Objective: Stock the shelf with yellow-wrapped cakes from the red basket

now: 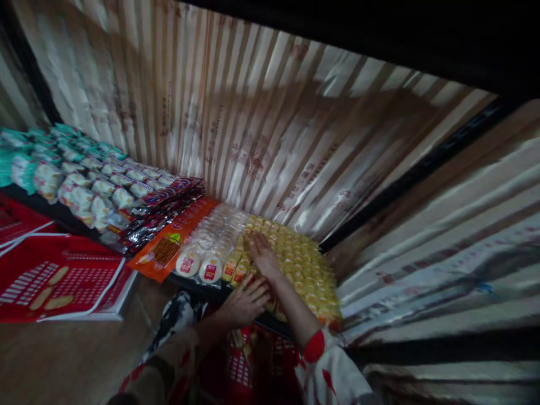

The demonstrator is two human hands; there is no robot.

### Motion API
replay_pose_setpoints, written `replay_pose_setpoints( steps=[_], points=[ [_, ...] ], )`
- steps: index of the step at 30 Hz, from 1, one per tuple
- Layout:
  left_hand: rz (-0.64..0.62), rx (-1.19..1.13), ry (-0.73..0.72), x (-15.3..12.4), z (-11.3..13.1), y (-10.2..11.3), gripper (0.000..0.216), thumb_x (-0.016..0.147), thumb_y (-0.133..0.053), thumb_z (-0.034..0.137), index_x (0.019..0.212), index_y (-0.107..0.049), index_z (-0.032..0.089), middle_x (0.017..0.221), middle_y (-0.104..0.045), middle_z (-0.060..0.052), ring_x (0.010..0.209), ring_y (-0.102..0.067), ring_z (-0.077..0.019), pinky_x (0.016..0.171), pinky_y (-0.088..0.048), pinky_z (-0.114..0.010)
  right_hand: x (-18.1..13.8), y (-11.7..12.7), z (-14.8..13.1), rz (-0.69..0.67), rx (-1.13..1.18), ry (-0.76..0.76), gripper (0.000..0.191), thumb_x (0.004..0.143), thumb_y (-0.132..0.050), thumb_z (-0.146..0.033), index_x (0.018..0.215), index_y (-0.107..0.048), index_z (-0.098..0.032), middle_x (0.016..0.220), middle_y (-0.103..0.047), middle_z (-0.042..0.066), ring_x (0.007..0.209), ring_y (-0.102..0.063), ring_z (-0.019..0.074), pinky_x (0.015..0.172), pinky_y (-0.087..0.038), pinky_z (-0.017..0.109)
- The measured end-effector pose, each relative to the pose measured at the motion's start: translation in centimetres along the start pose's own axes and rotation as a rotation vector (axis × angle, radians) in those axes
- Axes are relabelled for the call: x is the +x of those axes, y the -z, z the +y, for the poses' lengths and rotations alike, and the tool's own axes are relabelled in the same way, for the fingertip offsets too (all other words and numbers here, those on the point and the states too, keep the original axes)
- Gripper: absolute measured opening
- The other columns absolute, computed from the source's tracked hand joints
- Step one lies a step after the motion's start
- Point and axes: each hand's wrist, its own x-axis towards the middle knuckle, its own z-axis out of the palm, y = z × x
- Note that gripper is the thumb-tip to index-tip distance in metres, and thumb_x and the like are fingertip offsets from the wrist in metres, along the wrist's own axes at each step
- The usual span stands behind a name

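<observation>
My right hand (264,256) reaches across rows of small yellow-wrapped snack packs (306,264), its fingers stretched out and lying on the packs near the left side. Closer to me, my left hand (247,301) rests with fingers extended at the front edge of the same rows. Neither hand appears to grip anything. Just left of the yellow packs are rows of round white packs (210,269) with red labels, in clear wrapping. An orange flat packet (172,242) lies beside those. The image is dim and slightly blurred.
Farther left on the black shelf (208,288) lie dark red packets (162,208) and several white and teal packs (80,191). Red bags (71,275) stand on the floor at left. Corrugated, plastic-like sheeting (253,112) rises behind, with a black post (413,174) at right.
</observation>
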Motion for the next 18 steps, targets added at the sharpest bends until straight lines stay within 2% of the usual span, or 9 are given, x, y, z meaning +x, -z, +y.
replay_pose_setpoints(
  steps=[6, 10, 12, 18],
  points=[
    [0.007, 0.095, 0.236, -2.6, -1.0, 1.2, 0.049, 0.090, -0.037, 0.034, 0.135, -0.038, 0.013, 0.145, -0.035, -0.013, 0.136, -0.024, -0.0251, 0.111, -0.016, -0.043, -1.3, -0.2, -0.3, -0.081, -0.162, 0.059, 0.049, 0.094, -0.026, -0.036, 0.136, -0.041, -0.015, 0.147, -0.030, 0.007, 0.140, -0.011, 0.0202, 0.113, -0.016, 0.038],
    [-0.018, 0.094, 0.207, -3.1, -1.7, 1.1, 0.053, 0.091, -0.036, 0.035, 0.136, -0.036, 0.008, 0.144, -0.035, -0.014, 0.136, -0.023, -0.0246, 0.109, -0.020, -0.038, -0.6, -1.0, -1.7, -0.139, -0.183, -0.013, 0.050, 0.095, -0.025, -0.039, 0.137, -0.039, -0.016, 0.150, -0.025, 0.006, 0.140, -0.011, 0.0200, 0.113, -0.014, 0.036],
    [-0.049, 0.083, 0.183, -2.7, -1.5, 0.8, 0.052, 0.091, -0.035, 0.035, 0.137, -0.035, 0.011, 0.144, -0.035, -0.012, 0.136, -0.026, -0.0233, 0.110, -0.019, -0.039, -0.1, -1.1, -2.0, -0.155, -0.188, -0.039, 0.050, 0.095, -0.026, -0.038, 0.138, -0.038, -0.017, 0.150, -0.023, 0.005, 0.140, -0.011, 0.0193, 0.112, -0.014, 0.035],
    [-0.058, 0.092, 0.294, -1.4, 0.1, -0.4, 0.052, 0.091, -0.034, 0.042, 0.137, -0.037, 0.018, 0.145, -0.035, -0.010, 0.134, -0.028, -0.0246, 0.110, -0.015, -0.044, 0.1, -0.5, -0.5, -0.151, -0.176, -0.049, 0.049, 0.095, -0.024, -0.036, 0.136, -0.042, -0.016, 0.147, -0.032, 0.005, 0.139, -0.016, 0.0178, 0.111, -0.018, 0.034]
  ],
)
